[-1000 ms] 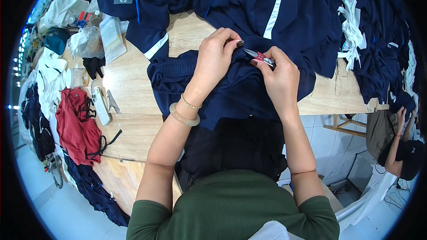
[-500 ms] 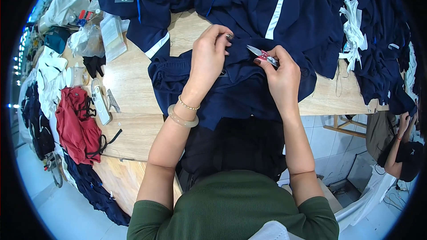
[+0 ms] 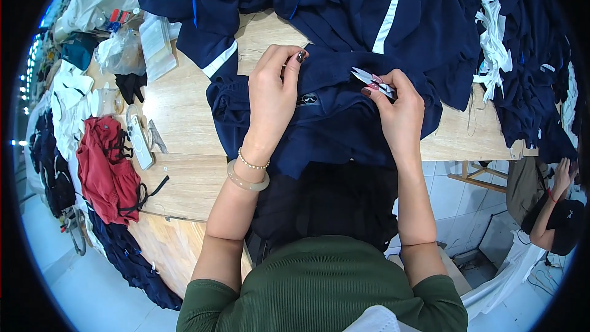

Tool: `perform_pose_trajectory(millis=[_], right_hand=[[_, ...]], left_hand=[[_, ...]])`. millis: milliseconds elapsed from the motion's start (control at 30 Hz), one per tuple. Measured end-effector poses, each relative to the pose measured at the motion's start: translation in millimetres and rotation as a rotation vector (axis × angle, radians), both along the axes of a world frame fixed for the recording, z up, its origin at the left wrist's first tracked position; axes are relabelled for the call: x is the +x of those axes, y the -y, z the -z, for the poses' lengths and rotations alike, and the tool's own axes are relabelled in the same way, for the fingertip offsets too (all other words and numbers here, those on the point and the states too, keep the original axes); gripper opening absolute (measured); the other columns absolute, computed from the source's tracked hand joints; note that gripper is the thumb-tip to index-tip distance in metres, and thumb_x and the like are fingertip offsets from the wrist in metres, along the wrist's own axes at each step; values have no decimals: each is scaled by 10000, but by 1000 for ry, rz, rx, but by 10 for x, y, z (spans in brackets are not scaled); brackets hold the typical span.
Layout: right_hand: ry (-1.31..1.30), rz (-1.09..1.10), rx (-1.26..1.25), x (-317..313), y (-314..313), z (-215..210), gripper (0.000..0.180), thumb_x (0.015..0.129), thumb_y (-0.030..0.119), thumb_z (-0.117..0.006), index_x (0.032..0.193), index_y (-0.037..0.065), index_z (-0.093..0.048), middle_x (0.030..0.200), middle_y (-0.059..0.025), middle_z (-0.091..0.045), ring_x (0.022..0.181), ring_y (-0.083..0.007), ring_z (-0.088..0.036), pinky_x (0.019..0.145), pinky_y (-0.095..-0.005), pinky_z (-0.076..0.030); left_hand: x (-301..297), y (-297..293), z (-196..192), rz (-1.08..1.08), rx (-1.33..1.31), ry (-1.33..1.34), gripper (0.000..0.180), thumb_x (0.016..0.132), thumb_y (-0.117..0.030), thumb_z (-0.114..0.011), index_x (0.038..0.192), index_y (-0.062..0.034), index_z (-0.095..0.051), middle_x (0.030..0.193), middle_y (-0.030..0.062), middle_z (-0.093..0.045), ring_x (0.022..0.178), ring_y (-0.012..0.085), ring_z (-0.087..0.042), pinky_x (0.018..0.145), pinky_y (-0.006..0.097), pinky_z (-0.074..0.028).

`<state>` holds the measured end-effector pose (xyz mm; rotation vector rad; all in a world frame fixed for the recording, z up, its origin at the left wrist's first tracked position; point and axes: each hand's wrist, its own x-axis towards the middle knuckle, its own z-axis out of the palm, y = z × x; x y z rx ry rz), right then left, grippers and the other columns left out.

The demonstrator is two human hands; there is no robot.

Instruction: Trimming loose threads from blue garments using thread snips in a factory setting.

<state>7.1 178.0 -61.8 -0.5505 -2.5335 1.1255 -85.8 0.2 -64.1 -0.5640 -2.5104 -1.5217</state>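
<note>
A navy garment (image 3: 344,126) lies bunched on the table's front edge before me, with a gathered band at its left and a small dark badge (image 3: 309,99) near its middle. My right hand (image 3: 402,101) grips small red-handled thread snips (image 3: 369,78) over the garment's right part, blades pointing left and slightly apart. Above the garment's upper left edge, my left hand (image 3: 275,80) is closed in a pinch, thumb and forefinger together. What lies between those fingertips is too small or hidden to make out.
More navy garments with white stripes (image 3: 391,9) cover the far table. White strips (image 3: 493,43) lie at right. Leftward are a phone (image 3: 139,138), a red garment (image 3: 107,169) and plastic bags (image 3: 120,52). Another person (image 3: 553,215) is at the far right.
My left hand has drawn back left and slightly down, uncovering the badge. The snips and my right hand have shifted a little right and down.
</note>
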Motion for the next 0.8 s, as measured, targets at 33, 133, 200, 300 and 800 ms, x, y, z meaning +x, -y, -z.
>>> perform_pose_trajectory(millis=[33, 133, 200, 300, 800], right_hand=[[-2, 0, 2, 4, -6, -5, 210, 764, 82, -741, 841, -11, -568, 801, -112, -621, 712, -265, -628, 650, -340, -466], [-123, 21, -372, 37, -73, 11, 161, 824, 56, -709, 885, -14, -577, 787, -55, -622, 749, -118, -611, 663, -255, -462], [-319, 49, -629, 108, -160, -51, 171, 893, 108, -677, 994, 17, -574, 870, 4, -610, 765, -49, -550, 650, -185, -423], [-469, 269, -494, 286, -488, -20, 160, 919, 157, -652, 1012, 50, -578, 906, 9, -579, 762, -44, -501, 673, -180, -392], [-154, 518, 85, 995, -1299, 674, 234, 856, 192, -693, 913, -7, -584, 871, -82, -535, 818, -215, -497, 786, -321, -412]], left_hand=[[19, 8, -7, 8, 0, -8, 89, 900, -51, -601, 907, 21, -652, 840, 88, -621, 658, 194, -588, 610, 283, -457], [79, 75, -22, 10, -14, -34, 85, 890, -47, -609, 882, 24, -654, 858, 87, -612, 695, 198, -580, 646, 295, -455], [121, 127, -33, -2, -65, -65, 78, 864, -52, -635, 844, 20, -655, 894, 82, -599, 798, 226, -568, 726, 318, -447], [142, 166, -22, 29, -110, -134, 65, 831, -64, -665, 844, 0, -663, 913, 77, -599, 856, 241, -556, 747, 329, -442], [-564, -101, 175, -17, -181, 45, 119, 850, -82, -639, 889, 27, -668, 714, 126, -669, 652, 178, -652, 617, 289, -491]])
